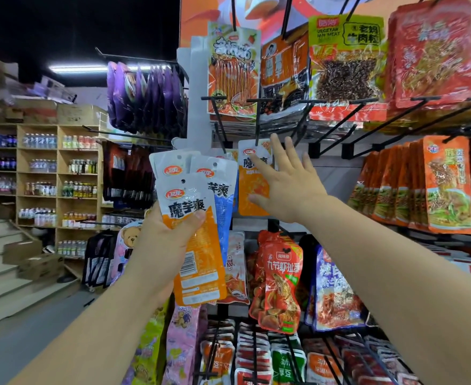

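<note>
Left hand (160, 240) grips snack packets (192, 218) upright, hang-holes topmost

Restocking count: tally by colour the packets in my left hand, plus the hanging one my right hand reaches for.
Held orange packet: 1
Held blue packet: 1
Held packet, colour hidden: 1
Hanging orange packet: 1
Total: 4
</note>
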`<state>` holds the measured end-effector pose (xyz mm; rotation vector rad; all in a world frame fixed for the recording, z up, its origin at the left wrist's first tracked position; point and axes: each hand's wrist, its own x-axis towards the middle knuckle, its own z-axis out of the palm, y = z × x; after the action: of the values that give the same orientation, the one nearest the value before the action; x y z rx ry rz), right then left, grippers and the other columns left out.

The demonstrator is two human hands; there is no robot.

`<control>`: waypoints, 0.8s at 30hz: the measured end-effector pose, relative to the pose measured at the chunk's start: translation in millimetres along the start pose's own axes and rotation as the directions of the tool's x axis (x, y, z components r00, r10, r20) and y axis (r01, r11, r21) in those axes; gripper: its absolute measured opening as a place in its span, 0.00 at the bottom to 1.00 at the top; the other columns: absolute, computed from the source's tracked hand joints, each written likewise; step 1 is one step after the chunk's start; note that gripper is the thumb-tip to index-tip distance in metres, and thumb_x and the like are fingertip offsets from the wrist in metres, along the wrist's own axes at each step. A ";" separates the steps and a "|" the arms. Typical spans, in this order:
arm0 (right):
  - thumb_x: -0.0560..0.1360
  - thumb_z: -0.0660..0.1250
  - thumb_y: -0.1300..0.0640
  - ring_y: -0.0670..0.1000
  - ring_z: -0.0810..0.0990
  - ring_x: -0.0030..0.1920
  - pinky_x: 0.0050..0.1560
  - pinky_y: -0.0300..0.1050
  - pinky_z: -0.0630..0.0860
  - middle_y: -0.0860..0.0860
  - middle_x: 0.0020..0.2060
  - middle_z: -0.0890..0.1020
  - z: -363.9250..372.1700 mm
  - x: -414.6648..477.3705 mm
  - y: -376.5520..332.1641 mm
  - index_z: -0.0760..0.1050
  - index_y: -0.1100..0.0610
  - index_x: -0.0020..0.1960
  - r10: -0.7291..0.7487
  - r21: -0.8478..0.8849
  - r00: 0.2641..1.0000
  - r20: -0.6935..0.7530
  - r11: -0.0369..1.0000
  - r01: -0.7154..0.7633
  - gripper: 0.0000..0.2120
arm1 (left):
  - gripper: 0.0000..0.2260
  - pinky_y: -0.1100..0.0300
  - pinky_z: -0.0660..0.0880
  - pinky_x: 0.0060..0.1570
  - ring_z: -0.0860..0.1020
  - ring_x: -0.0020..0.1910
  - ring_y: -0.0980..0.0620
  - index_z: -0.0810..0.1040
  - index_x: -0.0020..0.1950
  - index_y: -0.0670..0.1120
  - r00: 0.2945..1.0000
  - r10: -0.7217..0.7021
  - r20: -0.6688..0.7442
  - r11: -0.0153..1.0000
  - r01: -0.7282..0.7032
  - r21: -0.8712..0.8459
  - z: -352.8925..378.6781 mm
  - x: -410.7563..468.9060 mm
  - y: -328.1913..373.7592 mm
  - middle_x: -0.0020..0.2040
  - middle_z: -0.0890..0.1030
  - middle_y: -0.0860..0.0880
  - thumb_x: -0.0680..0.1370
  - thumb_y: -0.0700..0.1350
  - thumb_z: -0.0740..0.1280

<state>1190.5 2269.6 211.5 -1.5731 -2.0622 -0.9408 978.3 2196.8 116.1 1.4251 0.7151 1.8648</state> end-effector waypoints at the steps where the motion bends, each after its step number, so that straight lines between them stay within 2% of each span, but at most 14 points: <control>1: 0.81 0.53 0.29 0.60 0.29 0.81 0.81 0.66 0.40 0.54 0.81 0.29 2.9 3.8 0.3 0.35 0.41 0.83 -0.009 -0.033 1.000 0.009 0.999 0.009 0.40 | 0.13 0.46 0.83 0.46 0.87 0.50 0.47 0.79 0.64 0.55 1.000 0.002 0.003 1.000 -0.002 0.002 -0.2 0.0 0.0 0.54 0.88 0.51 0.81 0.42 0.70; 9: 0.82 0.52 0.32 0.60 0.30 0.81 0.78 0.68 0.36 0.54 0.81 0.31 23.2 38.9 -8.2 0.35 0.42 0.83 0.035 -0.053 0.990 0.134 0.998 -0.028 0.39 | 0.13 0.45 0.83 0.48 0.87 0.50 0.47 0.79 0.62 0.55 1.000 0.018 0.016 1.000 -0.018 0.003 -0.2 0.9 -0.3 0.54 0.88 0.51 0.81 0.40 0.69; 12: 0.82 0.53 0.32 0.60 0.30 0.81 0.79 0.68 0.37 0.54 0.81 0.29 26.4 46.5 -9.3 0.35 0.42 0.83 0.043 -0.031 0.980 0.196 0.999 -0.038 0.40 | 0.12 0.45 0.83 0.48 0.87 0.50 0.47 0.79 0.61 0.55 1.000 0.022 0.008 1.000 -0.022 0.005 -0.1 1.5 -0.8 0.53 0.88 0.51 0.81 0.40 0.70; 15: 0.82 0.53 0.31 0.60 0.33 0.82 0.80 0.68 0.39 0.53 0.82 0.32 21.4 45.9 -9.2 0.38 0.42 0.84 0.044 0.018 0.976 0.215 0.999 -0.050 0.39 | 0.13 0.45 0.84 0.48 0.87 0.50 0.47 0.79 0.62 0.55 1.000 0.017 0.009 1.000 -0.017 0.009 -0.3 1.6 -0.6 0.53 0.88 0.51 0.81 0.40 0.69; 16: 0.82 0.53 0.32 0.61 0.36 0.83 0.80 0.67 0.42 0.54 0.83 0.35 17.6 43.6 -9.7 0.42 0.42 0.84 0.047 0.040 0.977 0.207 0.998 -0.057 0.37 | 0.13 0.45 0.84 0.48 0.87 0.50 0.47 0.79 0.62 0.55 1.000 0.012 0.007 1.000 -0.013 0.009 0.1 0.9 0.4 0.53 0.88 0.51 0.81 0.40 0.69; 17: 0.83 0.53 0.34 0.62 0.44 0.83 0.80 0.67 0.49 0.56 0.84 0.44 12.8 40.7 -11.2 0.50 0.44 0.84 0.044 0.088 0.983 0.175 0.994 -0.061 0.34 | 0.13 0.45 0.84 0.48 0.87 0.50 0.47 0.79 0.62 0.54 1.000 0.007 0.003 1.000 -0.007 0.009 0.5 0.6 1.3 0.53 0.88 0.51 0.81 0.40 0.70; 18: 0.84 0.53 0.36 0.64 0.57 0.80 0.76 0.64 0.60 0.59 0.82 0.58 5.2 34.5 -14.1 0.62 0.48 0.81 0.041 0.174 0.993 0.109 0.983 -0.060 0.29 | 0.12 0.45 0.84 0.48 0.87 0.50 0.47 0.79 0.62 0.54 1.000 -0.001 0.000 1.000 0.001 0.009 1.1 0.6 2.8 0.53 0.88 0.51 0.81 0.40 0.70; 19: 0.85 0.54 0.39 0.63 0.72 0.69 0.66 0.60 0.72 0.61 0.71 0.74 -2.1 27.3 -17.5 0.74 0.54 0.70 0.055 0.303 0.998 0.010 0.951 -0.055 0.25 | 0.12 0.45 0.84 0.48 0.87 0.50 0.47 0.79 0.62 0.54 1.000 -0.010 -0.003 1.000 0.011 0.007 1.7 0.8 4.1 0.53 0.88 0.51 0.81 0.40 0.70; 20: 0.85 0.55 0.41 0.59 0.79 0.53 0.51 0.55 0.76 0.59 0.53 0.82 -8.2 18.6 -22.5 0.79 0.58 0.56 0.102 0.481 0.991 -0.083 0.875 -0.050 0.23 | 0.12 0.45 0.84 0.48 0.87 0.49 0.47 0.79 0.62 0.54 1.000 -0.022 -0.009 1.000 0.022 0.000 2.4 0.8 5.8 0.53 0.88 0.50 0.81 0.40 0.70; 21: 0.85 0.57 0.42 0.57 0.78 0.41 0.42 0.54 0.73 0.57 0.41 0.81 -14.3 8.0 -28.8 0.77 0.61 0.45 0.163 0.653 0.977 -0.135 0.756 -0.036 0.24 | 0.12 0.46 0.84 0.46 0.87 0.48 0.48 0.79 0.62 0.54 0.999 -0.032 -0.018 0.999 0.032 -0.012 3.4 0.9 7.7 0.52 0.88 0.50 0.81 0.41 0.70; 22: 0.84 0.59 0.42 0.57 0.78 0.37 0.39 0.55 0.74 0.57 0.36 0.80 -20.9 -4.2 -35.8 0.75 0.63 0.42 0.220 0.779 0.965 -0.143 0.626 -0.027 0.25 | 0.12 0.47 0.84 0.44 0.87 0.47 0.48 0.79 0.62 0.54 0.999 -0.037 -0.028 0.999 0.036 -0.028 4.4 0.5 9.4 0.52 0.88 0.49 0.81 0.41 0.70; 24: 0.80 0.65 0.40 0.57 0.82 0.38 0.43 0.59 0.81 0.55 0.37 0.83 -29.7 -29.5 -51.1 0.78 0.58 0.44 0.291 0.897 0.948 -0.129 0.441 -0.014 0.21 | 0.13 0.50 0.84 0.40 0.88 0.47 0.48 0.78 0.62 0.54 0.998 -0.023 -0.051 0.998 0.020 -0.055 7.8 -2.1 12.3 0.51 0.88 0.50 0.81 0.40 0.70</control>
<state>1148.1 2220.6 199.0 -0.9179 -1.6676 0.1031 984.0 2187.7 126.2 1.3344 0.6961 1.8957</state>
